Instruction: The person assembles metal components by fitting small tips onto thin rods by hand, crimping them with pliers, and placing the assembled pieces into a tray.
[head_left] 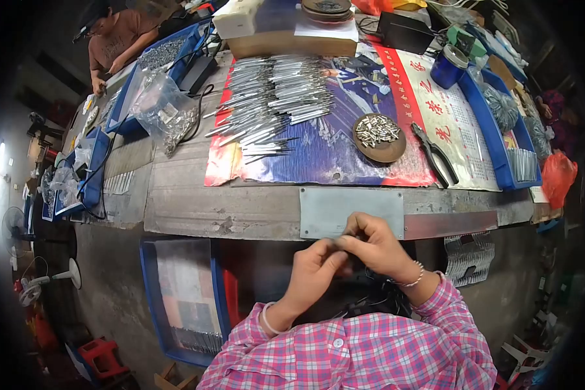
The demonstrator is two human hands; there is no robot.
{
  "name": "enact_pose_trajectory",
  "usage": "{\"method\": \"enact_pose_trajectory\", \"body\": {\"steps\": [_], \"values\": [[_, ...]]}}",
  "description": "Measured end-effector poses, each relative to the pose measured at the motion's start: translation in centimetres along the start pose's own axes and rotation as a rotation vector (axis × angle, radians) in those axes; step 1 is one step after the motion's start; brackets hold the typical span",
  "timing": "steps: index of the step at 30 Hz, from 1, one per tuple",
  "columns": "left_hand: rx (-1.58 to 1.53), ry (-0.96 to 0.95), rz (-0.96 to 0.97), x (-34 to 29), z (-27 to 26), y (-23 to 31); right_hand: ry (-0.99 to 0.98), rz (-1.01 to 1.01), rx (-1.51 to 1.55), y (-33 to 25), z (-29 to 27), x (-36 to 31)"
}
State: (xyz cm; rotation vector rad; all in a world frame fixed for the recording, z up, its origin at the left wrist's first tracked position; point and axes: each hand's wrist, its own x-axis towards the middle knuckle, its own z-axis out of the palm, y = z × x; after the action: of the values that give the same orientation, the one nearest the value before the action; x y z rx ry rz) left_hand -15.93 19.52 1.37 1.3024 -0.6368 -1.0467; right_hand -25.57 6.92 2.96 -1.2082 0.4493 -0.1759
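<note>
My left hand (314, 272) and my right hand (376, 246) meet just off the near edge of the workbench, in front of a grey metal plate (351, 211). Both are closed, thumbs and fingertips pinched together at one spot. Whatever they hold there is too small or hidden to make out. Beyond the plate, a printed poster sheet (364, 172) covers the bench. Slim silvery metal rods (302, 91) lie on it in heaped rows. A round brown dish (390, 155) holds small metal pieces (376, 130). Right of the dish lie pliers with black handles (439, 159).
Blue trays stand at the left (97, 166) and the right (494, 140), the right one next to a blue jar (448, 67). A blue bin (146, 286) sits below the bench edge at my left. Another person (120, 42) works at the far left.
</note>
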Motion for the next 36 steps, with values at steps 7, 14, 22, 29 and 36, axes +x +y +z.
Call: {"method": "enact_pose_trajectory", "body": {"steps": [7,14,22,29,36], "values": [[-0.282,-0.278,-0.169,-0.5,-1.9,0.9,-0.213,-0.083,-0.043,-1.1,-1.3,0.0],[-0.713,-0.342,-0.393,-0.1,-1.7,0.2,0.146,-0.232,-0.388,-0.3,0.8,-0.9],[-0.135,0.047,0.066,-0.6,-1.4,1.4,-0.159,-0.074,0.008,-1.2,-1.2,-0.5],[-0.090,-0.014,0.162,0.7,-0.2,1.6,-0.402,-0.028,-0.046,0.6,-0.3,-1.0],[0.193,0.114,0.455,2.5,2.5,3.2,-0.204,-0.163,-0.313,0.1,-1.2,-1.6]]}}
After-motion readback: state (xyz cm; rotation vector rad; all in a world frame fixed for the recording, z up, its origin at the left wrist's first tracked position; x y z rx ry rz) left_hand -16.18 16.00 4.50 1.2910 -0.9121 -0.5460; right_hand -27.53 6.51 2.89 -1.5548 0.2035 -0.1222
